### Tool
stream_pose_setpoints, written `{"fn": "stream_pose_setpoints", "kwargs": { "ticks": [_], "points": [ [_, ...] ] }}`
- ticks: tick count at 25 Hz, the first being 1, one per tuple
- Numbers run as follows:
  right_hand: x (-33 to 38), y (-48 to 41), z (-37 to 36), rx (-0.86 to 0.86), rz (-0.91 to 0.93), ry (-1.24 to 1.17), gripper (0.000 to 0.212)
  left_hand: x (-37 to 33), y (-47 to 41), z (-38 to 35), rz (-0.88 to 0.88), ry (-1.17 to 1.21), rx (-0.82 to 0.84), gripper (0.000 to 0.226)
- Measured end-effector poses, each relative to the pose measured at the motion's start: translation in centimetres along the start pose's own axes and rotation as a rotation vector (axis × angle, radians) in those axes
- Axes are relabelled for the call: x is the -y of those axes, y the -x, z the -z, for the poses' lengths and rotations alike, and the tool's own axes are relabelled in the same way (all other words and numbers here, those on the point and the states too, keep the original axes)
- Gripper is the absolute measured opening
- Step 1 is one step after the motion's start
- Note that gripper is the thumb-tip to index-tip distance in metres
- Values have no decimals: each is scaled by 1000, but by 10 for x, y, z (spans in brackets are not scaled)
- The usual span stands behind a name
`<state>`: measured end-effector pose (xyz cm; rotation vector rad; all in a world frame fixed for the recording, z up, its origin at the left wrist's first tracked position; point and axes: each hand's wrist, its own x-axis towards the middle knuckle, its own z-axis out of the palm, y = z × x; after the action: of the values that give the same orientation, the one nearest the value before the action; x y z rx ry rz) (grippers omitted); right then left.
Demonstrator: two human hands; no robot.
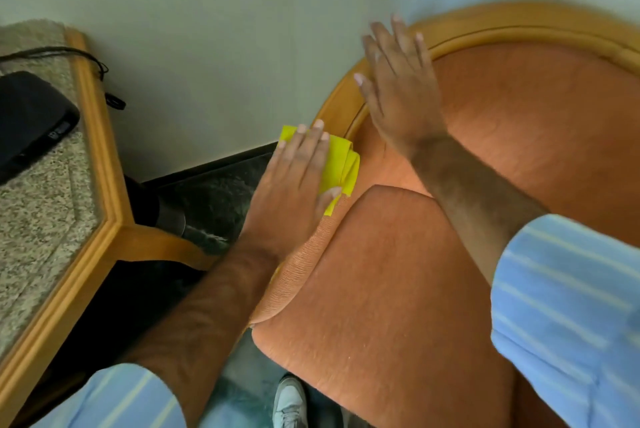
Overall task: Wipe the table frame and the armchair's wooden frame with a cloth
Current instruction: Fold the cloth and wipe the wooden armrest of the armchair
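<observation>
The fingers [304, 143] of the left hand [294, 185] lie flat and extended, pressing the folded yellow cloth [341, 164] against the left end of the armchair's wooden frame [346, 98], beside the orange seat cushion [381, 271]. The right hand [398, 88] rests open, fingers spread, on the curved frame above. The wood-edged worktop [100, 136] stands apart at left.

A folded yellow cloth [337, 164] is pressed against the armchair's curved wooden frame [341, 105]; the table frame [100, 136] lies left.

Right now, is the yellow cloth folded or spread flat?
Folded: the yellow cloth shows doubled layers and a rolled edge beside the left hand.
</observation>
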<state>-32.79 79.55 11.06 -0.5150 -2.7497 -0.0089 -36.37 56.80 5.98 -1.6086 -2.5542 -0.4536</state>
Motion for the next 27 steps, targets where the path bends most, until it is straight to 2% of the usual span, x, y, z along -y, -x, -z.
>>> {"fn": "stream_pose_setpoints", "kwargs": {
  "ticks": [3, 9, 14, 27],
  "points": [
    [-9, -7, -20, 156, 168, 110, 60, -6, -7, -16, -35, -127, 108, 77],
    [-15, -2, -39, 18, 219, 125, 59, -4, -13, -30, 23, -207, 100, 76],
    [-13, 1, -42, 2, 195, 149, 57, -7, -2, -33, 57, -154, 95, 74],
    [-13, -1, -49, -85, 196, 108, 59, 15, 249, -7, 60, -277, 331, 73]
  ]
}}
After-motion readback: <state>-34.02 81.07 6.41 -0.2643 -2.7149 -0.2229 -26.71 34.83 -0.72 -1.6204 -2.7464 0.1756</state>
